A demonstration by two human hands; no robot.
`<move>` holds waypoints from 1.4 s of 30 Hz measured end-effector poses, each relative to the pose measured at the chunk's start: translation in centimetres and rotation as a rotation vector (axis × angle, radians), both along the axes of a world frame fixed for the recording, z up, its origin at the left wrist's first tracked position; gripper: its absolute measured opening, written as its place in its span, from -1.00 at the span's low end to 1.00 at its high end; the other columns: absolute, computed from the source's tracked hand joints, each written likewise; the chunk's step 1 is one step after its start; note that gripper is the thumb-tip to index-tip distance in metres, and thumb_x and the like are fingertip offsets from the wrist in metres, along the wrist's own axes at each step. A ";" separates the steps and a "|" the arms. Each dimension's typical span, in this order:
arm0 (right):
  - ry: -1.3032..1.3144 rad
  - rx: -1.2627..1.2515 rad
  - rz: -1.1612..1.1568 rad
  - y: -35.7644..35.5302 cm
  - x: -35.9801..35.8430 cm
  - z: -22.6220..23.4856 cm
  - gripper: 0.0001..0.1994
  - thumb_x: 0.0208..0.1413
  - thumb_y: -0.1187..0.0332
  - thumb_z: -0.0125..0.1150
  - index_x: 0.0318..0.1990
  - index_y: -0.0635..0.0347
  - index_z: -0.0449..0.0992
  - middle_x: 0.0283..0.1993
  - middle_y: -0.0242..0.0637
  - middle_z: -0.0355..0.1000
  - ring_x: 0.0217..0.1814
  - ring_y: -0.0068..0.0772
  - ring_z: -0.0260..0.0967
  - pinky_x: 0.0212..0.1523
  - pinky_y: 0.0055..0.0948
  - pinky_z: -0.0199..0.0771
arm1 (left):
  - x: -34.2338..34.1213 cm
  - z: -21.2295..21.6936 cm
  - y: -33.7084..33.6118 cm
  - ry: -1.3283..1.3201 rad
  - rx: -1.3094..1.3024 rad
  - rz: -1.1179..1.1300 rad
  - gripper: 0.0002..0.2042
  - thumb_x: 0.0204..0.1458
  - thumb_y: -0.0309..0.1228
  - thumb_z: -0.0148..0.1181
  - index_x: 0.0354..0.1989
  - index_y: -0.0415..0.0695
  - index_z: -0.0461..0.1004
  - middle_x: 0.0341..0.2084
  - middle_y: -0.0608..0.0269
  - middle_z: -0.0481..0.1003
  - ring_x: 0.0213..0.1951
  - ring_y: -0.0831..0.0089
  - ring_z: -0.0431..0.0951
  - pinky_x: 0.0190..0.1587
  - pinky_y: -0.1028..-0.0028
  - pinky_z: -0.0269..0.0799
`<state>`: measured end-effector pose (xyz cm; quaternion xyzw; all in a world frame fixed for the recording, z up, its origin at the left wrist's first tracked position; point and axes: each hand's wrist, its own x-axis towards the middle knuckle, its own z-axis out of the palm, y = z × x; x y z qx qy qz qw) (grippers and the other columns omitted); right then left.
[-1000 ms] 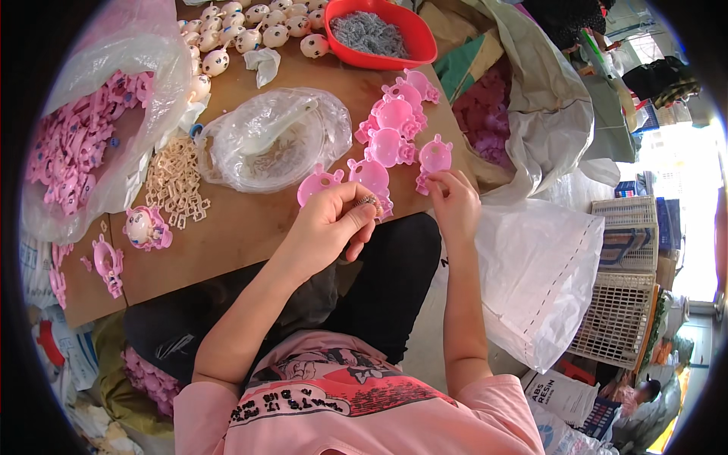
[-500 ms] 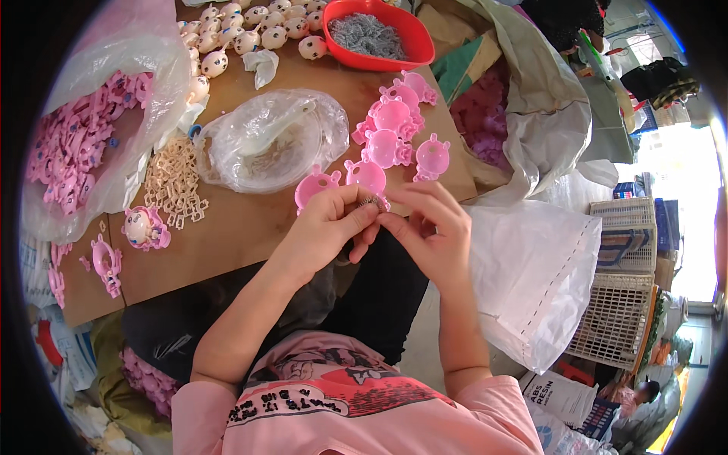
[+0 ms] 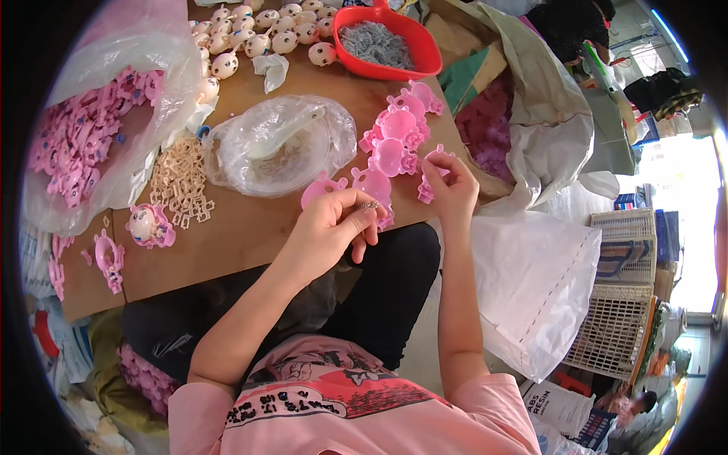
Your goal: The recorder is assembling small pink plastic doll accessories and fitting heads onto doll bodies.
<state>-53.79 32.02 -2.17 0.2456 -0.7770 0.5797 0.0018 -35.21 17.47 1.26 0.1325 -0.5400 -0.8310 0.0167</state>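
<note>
My left hand (image 3: 330,231) is closed above the table's front edge, with small metal springs (image 3: 368,205) showing between thumb and forefinger. Behind it stand pink plastic shells (image 3: 371,184), round with small ears, partly covered by the hand. Farther right, my right hand (image 3: 457,189) pinches the upper part of a single pink shell (image 3: 426,187) that stands apart from the clustered shells (image 3: 390,157). The fingers hide much of this shell, and I cannot tell whether it is lifted off the table.
A red tray (image 3: 431,57) holds grey springs. Cream toy heads (image 3: 284,42) crowd the back left. A clear plastic bag (image 3: 280,144), beige links (image 3: 182,182) and a bag of pink parts (image 3: 83,144) lie on the brown table (image 3: 235,235). Sacks stand at the right.
My right hand has left my left hand, moved up and right, and taken hold of the lone pink shell. My left hand stays nearly in place with the springs.
</note>
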 end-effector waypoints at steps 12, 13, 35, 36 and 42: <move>0.263 0.172 -0.033 -0.9 -0.3 -1.8 -0.91 -0.08 0.45 0.38 -0.38 0.18 0.62 -0.50 -0.38 0.48 -0.71 -0.62 0.25 -0.62 -0.55 0.21 | 0.0 -0.5 -0.1 -0.003 0.003 0.024 -0.83 0.25 -0.45 -0.04 -0.21 -0.29 0.45 -0.57 0.28 0.46 -0.66 0.64 0.40 -0.57 0.66 0.30; 0.271 0.180 -0.040 -0.9 -0.4 -2.0 -0.92 -0.08 0.46 0.38 -0.38 0.18 0.62 -0.51 -0.38 0.48 -0.71 -0.62 0.25 -0.62 -0.55 0.21 | 0.0 -0.5 -0.2 0.000 -0.001 0.017 -0.83 0.25 -0.45 -0.04 -0.22 -0.29 0.45 -0.57 0.29 0.46 -0.66 0.65 0.40 -0.57 0.66 0.30; 0.500 0.320 -0.041 -1.4 0.0 -1.7 -0.85 -0.13 0.48 0.20 -0.39 0.06 0.65 -0.32 -0.44 0.55 -0.42 -0.36 0.49 -0.37 -0.48 0.48 | 0.6 -0.4 -0.2 0.028 0.009 0.008 -0.84 0.24 -0.42 0.02 -0.23 -0.28 0.46 -0.56 0.26 0.46 -0.61 0.59 0.40 -0.51 0.64 0.32; 0.502 0.320 -0.041 -1.4 0.0 -1.7 -0.85 -0.13 0.48 0.20 -0.39 0.06 0.65 -0.32 -0.44 0.55 -0.42 -0.36 0.49 -0.37 -0.48 0.48 | 0.6 -0.4 -0.2 0.030 0.010 0.008 -0.84 0.24 -0.42 0.02 -0.23 -0.28 0.46 -0.56 0.26 0.46 -0.61 0.59 0.40 -0.51 0.64 0.32; 0.525 0.357 -0.005 -1.2 -0.6 -2.5 -0.78 -0.10 0.52 0.12 -0.32 0.10 0.66 -0.26 -0.42 0.56 -0.49 -0.48 0.44 -0.43 -0.54 0.42 | 0.5 -0.4 -0.1 0.029 0.011 0.003 -0.84 0.24 -0.43 0.01 -0.23 -0.27 0.46 -0.56 0.27 0.46 -0.61 0.59 0.40 -0.51 0.64 0.32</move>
